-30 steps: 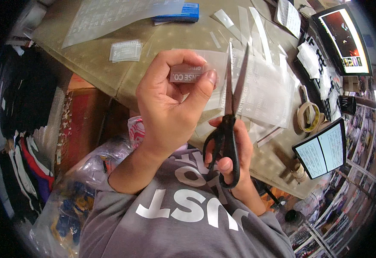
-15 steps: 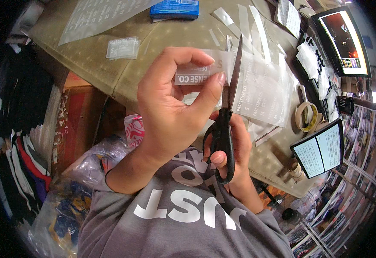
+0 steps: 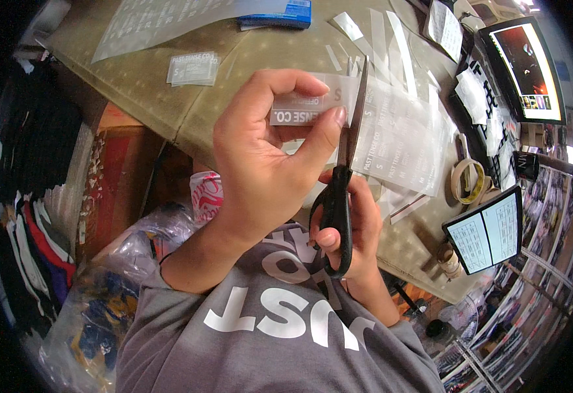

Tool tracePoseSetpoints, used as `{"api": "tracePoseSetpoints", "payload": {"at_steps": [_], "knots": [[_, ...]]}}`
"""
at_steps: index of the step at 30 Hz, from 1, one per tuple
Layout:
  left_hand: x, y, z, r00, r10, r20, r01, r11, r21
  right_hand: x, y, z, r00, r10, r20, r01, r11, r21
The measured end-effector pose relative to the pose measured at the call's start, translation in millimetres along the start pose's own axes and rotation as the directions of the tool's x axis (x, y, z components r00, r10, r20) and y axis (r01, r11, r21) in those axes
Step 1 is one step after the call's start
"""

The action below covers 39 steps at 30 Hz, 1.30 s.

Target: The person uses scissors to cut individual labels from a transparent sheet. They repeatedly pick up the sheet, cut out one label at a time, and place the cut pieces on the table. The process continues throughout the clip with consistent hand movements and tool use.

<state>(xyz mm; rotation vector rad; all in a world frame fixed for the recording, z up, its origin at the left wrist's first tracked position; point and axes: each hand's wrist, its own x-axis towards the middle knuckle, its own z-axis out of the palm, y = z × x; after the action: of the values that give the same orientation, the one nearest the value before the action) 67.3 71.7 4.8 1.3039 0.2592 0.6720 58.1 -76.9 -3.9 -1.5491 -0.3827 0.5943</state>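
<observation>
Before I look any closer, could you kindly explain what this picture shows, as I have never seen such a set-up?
There is no robot here: these are a person's own bare hands. The view comes from the left of two fisheye cameras worn on the head, looking down, so straight edges bend near the rim. The left hand pinches a translucent printed label. The right hand holds black-handled scissors, their blades at the label's right end; whether they are cutting, I cannot tell. On the table lie translucent printed sheets, a small group of labels, a blue box and a roll of tape.
</observation>
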Motion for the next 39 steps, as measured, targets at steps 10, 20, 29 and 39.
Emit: {"api": "tracePoseSetpoints", "payload": {"at_steps": [10, 20, 29, 39], "knots": [[1, -1, 0, 1.0, -0.001, 0.0, 0.001, 1.0, 0.012, -3, 4, 2, 1.0, -0.007, -0.028, 0.006, 0.999, -0.032], [22, 10, -48, 0.994, 0.108, -0.014, -0.106, 0.987, 0.123, -11, 7, 0, 0.968, 0.117, -0.221, -0.106, 0.992, 0.063], [88, 54, -139, 0.871, -0.244, 0.428, -0.334, 0.346, 0.877, -13, 0, -34, 0.93, -0.014, -0.366, -0.018, 0.996, -0.086], [92, 23, -97, 0.784, -0.278, 0.555, -0.61, -0.173, 0.774, -34, -1, -59, 0.874, -0.04, -0.485, 0.007, 0.998, -0.07]]}}
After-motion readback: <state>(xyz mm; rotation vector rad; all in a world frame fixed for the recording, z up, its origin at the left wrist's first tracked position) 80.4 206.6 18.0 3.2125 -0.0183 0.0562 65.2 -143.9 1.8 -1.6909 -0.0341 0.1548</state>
